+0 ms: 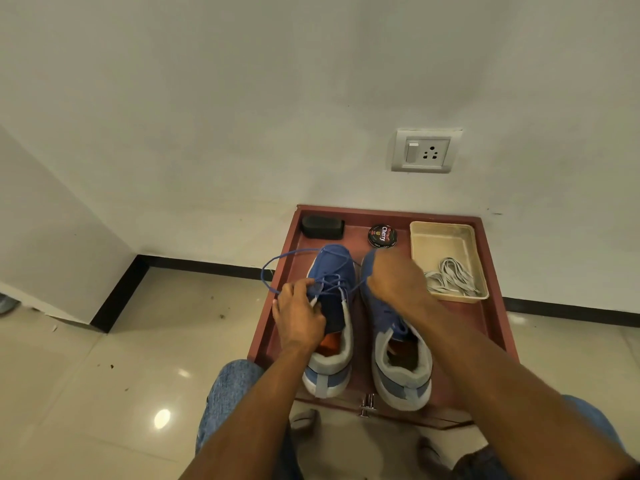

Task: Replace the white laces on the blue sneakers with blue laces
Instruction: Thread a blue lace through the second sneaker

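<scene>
Red tray, holding:
- Left sneaker, part-threaded with blue lace; left hand pinches one lace end beside the tongue.
- Right sneaker, alongside; above its toe, right hand curled, pulling the other end.
- White laces in beige basket, tray's far right corner.

light: even, soft indoor | glare: bright spot on floor tiles at 7 o'clock | shadows: faint | edges: wide-angle bending | focus: slightly soft overall
</scene>
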